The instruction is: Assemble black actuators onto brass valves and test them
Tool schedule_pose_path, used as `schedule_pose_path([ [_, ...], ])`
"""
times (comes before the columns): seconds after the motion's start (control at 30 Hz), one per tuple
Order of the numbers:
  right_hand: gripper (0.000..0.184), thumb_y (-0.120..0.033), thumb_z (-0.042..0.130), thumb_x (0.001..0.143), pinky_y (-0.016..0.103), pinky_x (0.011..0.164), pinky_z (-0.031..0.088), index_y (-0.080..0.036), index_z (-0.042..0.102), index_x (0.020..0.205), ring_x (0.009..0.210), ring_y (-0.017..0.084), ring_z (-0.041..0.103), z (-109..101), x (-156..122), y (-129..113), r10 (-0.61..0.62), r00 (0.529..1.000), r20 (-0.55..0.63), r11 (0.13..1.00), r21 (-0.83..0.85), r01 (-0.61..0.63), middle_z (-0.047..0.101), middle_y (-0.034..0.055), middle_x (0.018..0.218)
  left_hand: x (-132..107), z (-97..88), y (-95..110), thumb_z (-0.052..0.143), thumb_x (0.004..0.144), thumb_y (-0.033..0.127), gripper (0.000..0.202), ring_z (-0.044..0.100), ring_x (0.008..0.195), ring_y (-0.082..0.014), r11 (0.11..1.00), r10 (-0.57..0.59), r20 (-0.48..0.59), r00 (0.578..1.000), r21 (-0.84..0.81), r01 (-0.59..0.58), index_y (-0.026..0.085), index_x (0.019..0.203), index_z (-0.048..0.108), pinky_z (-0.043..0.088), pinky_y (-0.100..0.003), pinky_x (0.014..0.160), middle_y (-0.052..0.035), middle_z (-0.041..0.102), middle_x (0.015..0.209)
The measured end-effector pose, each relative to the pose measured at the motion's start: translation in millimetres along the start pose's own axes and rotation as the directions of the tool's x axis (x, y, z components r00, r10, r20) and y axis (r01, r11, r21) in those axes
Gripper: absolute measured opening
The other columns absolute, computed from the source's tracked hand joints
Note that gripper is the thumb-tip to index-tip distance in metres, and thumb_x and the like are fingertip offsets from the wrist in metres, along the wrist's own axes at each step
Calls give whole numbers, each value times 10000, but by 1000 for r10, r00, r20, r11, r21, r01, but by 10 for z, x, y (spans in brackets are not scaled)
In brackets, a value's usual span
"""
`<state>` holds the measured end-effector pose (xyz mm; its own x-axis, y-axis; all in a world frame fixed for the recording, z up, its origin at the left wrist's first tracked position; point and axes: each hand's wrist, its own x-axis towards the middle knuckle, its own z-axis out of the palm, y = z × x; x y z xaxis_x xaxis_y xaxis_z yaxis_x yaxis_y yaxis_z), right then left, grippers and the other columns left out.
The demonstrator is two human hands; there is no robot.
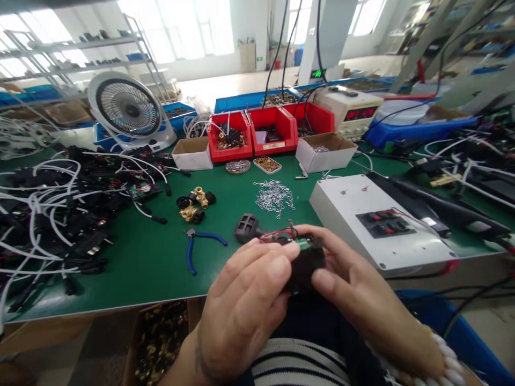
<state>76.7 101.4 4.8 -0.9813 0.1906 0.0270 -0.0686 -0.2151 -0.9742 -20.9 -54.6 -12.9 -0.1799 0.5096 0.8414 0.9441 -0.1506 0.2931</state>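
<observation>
Both hands hold a black plastic housing with a green circuit board and red wires (308,262) in front of my body, just off the table's front edge. My left hand (249,289) closes on its left side, with fingers over the top. My right hand (358,289) grips the right side, thumb on the near face. Beyond my left fingers juts a dark grey block-shaped part (247,228); whether it joins the housing is hidden. Blue-handled cutting pliers (192,249) lie open on the table to the left. Behind them are several brass fittings with black caps (197,201).
White-cabled black assemblies (60,209) crowd the green table's left side. Metal clips (274,197) lie mid-table. Red bins (273,128), small cartons (322,153), a fan (129,110) and a power supply (348,110) stand behind. A grey switch box (374,220) is at right.
</observation>
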Motion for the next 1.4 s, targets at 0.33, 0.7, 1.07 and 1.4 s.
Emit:
schedule_pose_path([
  [0.33, 376, -493, 682, 865, 339, 895, 597, -264, 592, 1150, 1014, 221, 720, 59, -6, 27, -76, 977, -199, 995, 41, 85, 739, 61, 1113, -39, -6, 25, 736, 816, 119, 735, 522, 1274, -223, 982, -137, -37, 990, 125, 140, 151, 1458, 380, 504, -399, 1061, -134, 569, 1330],
  [0.7, 460, -520, 744, 817, 266, 804, 620, -313, 546, 1176, 933, 203, 748, 105, -47, -2, -164, 968, -190, 985, -87, 150, 759, 24, 1081, -54, -15, 20, 686, 821, 35, 707, 504, 1290, -185, 975, -210, -31, 977, 71, 212, 169, 1451, 396, 454, -337, 1110, -97, 546, 1337],
  [1.07, 607, -604, 760, 744, 264, 846, 594, -265, 562, 1208, 950, 195, 718, 105, 11, -42, -284, 943, -172, 905, -374, 205, 727, 38, 1091, -5, -14, -16, 669, 836, 52, 664, 549, 1244, -207, 967, -180, 6, 984, 184, 176, 167, 1441, 422, 510, -344, 1049, -109, 609, 1306],
  [1.4, 339, -372, 650, 934, 205, 867, 520, -299, 650, 1265, 1034, 150, 604, 52, 41, 17, -404, 912, -70, 731, -624, 276, 625, 18, 1145, -15, 93, 108, 591, 949, 395, 518, 570, 1289, -280, 297, -712, 273, 647, -718, 629, 282, 1424, 416, 533, -450, 1049, -94, 566, 1425],
])
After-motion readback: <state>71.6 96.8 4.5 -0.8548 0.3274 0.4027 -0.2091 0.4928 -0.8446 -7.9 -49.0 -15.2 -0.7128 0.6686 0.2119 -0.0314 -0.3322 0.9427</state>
